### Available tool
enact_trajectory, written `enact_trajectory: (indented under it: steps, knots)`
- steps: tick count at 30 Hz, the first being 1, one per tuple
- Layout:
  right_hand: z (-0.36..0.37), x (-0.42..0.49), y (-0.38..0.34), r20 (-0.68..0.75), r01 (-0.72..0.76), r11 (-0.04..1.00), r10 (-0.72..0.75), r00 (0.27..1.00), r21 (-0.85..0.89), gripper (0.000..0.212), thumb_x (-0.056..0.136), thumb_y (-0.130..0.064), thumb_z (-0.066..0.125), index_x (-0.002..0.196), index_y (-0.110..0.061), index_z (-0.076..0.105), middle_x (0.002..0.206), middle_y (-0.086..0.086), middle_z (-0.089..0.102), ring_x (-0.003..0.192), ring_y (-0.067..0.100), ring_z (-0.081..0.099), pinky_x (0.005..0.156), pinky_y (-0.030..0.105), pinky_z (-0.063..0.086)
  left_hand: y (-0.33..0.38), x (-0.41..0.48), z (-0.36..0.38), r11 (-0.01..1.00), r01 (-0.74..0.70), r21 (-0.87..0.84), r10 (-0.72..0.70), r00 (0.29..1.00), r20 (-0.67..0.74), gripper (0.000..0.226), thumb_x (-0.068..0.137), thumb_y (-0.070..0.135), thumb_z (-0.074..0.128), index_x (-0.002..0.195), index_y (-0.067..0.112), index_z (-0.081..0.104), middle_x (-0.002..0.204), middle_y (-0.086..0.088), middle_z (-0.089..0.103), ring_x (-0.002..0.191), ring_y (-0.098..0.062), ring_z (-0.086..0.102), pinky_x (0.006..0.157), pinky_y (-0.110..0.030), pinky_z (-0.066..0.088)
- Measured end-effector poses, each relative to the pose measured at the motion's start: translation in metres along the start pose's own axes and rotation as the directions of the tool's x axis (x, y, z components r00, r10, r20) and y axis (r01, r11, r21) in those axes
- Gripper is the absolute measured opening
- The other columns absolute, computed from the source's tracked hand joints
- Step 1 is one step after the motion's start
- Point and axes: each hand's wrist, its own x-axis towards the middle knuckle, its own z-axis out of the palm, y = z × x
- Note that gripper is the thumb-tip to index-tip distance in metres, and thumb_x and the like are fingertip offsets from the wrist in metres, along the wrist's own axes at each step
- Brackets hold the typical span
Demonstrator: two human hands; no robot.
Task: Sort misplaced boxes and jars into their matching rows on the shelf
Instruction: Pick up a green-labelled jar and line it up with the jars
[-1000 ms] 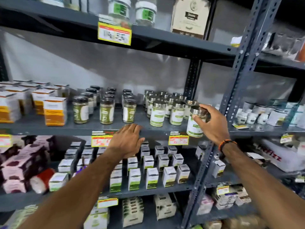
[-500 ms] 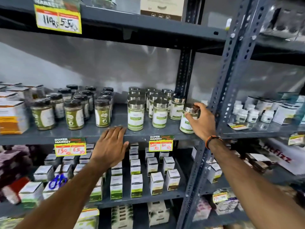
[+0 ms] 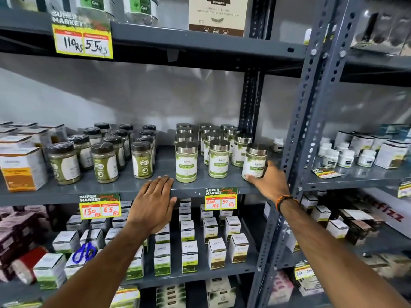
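Observation:
A silver-lidded jar [image 3: 255, 162] with a white and green label stands on the middle shelf [image 3: 124, 188] at the front right of its row. My right hand [image 3: 268, 181] wraps its lower right side from below. Matching silver-lidded jars [image 3: 219, 157] fill the rows to its left and behind. Dark-lidded jars of green powder [image 3: 104, 162] stand further left. My left hand [image 3: 153, 202] rests flat on the shelf's front edge, fingers spread, holding nothing.
Orange and white boxes [image 3: 22, 168] sit at the shelf's left end. Small white and green boxes [image 3: 189, 255] line the shelf below, with blue scissors [image 3: 84, 252] among them. A grey upright post [image 3: 295, 165] stands just right of my right hand. Price tags [image 3: 221, 200] hang on the edge.
My right hand has lowered the silver-lidded jar onto the shelf and slid from its lid down to its base. The view shifted left. My left hand stayed on the shelf edge.

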Motion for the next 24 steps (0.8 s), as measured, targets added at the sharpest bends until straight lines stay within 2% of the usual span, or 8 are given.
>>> enact_trajectory:
  steps: [2, 7, 11, 16, 24]
  knots:
    - [0.005, 0.003, -0.002, 0.006, 0.001, 1.0, -0.001, 1.0, 0.007, 0.065, 0.074, -0.035, 0.088, 0.128, -0.013, 0.059, 0.123, 0.005, 0.073, 0.108, 0.023, 0.069, 0.087, 0.029, 0.051, 0.0, 0.0, -0.001, 1.0, -0.005, 0.002, 0.005, 1.0, -0.001, 0.06, 0.1, 0.042, 0.033, 0.148, 0.007, 0.041, 0.152, -0.014, 0.049, 0.14, -0.029, 0.042, 0.118, -0.047, 0.031]
    - [0.009, 0.007, -0.013, 0.064, 0.053, 0.998, -0.051, 0.997, -0.045, 0.054, 0.084, -0.027, 0.081, 0.131, -0.013, 0.06, 0.13, 0.008, 0.069, 0.12, 0.028, 0.064, 0.097, 0.03, 0.046, -0.001, -0.001, 0.0, 1.0, -0.008, -0.007, 0.008, 1.0, -0.009, 0.06, 0.1, 0.041, 0.033, 0.149, 0.006, 0.041, 0.151, -0.014, 0.049, 0.14, -0.03, 0.043, 0.118, -0.047, 0.032]
    - [0.013, 0.0, -0.01, 0.009, 0.051, 0.998, -0.051, 0.999, -0.045, 0.056, 0.081, -0.027, 0.085, 0.129, -0.009, 0.061, 0.127, 0.009, 0.071, 0.116, 0.028, 0.066, 0.091, 0.027, 0.046, -0.003, -0.001, 0.001, 1.0, -0.015, -0.002, 0.015, 1.0, -0.004, 0.061, 0.101, 0.042, 0.031, 0.15, 0.006, 0.039, 0.153, -0.014, 0.048, 0.141, -0.029, 0.041, 0.119, -0.047, 0.03]
    - [0.016, 0.004, -0.011, -0.011, -0.005, 1.0, 0.005, 1.0, -0.008, 0.061, 0.076, -0.03, 0.089, 0.128, -0.009, 0.064, 0.124, 0.009, 0.072, 0.114, 0.026, 0.067, 0.095, 0.033, 0.052, -0.002, -0.002, 0.001, 1.0, -0.012, 0.001, 0.012, 1.0, -0.013, 0.06, 0.101, 0.042, 0.031, 0.149, 0.006, 0.041, 0.151, -0.015, 0.05, 0.139, -0.03, 0.043, 0.118, -0.047, 0.031]
    - [0.018, 0.007, -0.01, -0.011, -0.029, 1.0, 0.029, 1.0, -0.007, 0.061, 0.073, -0.034, 0.09, 0.124, -0.011, 0.065, 0.122, 0.007, 0.073, 0.111, 0.024, 0.068, 0.094, 0.035, 0.054, -0.002, -0.001, 0.003, 1.0, -0.003, -0.002, 0.003, 1.0, -0.007, 0.062, 0.102, 0.045, 0.028, 0.15, 0.007, 0.039, 0.153, -0.013, 0.048, 0.141, -0.028, 0.04, 0.12, -0.046, 0.028]
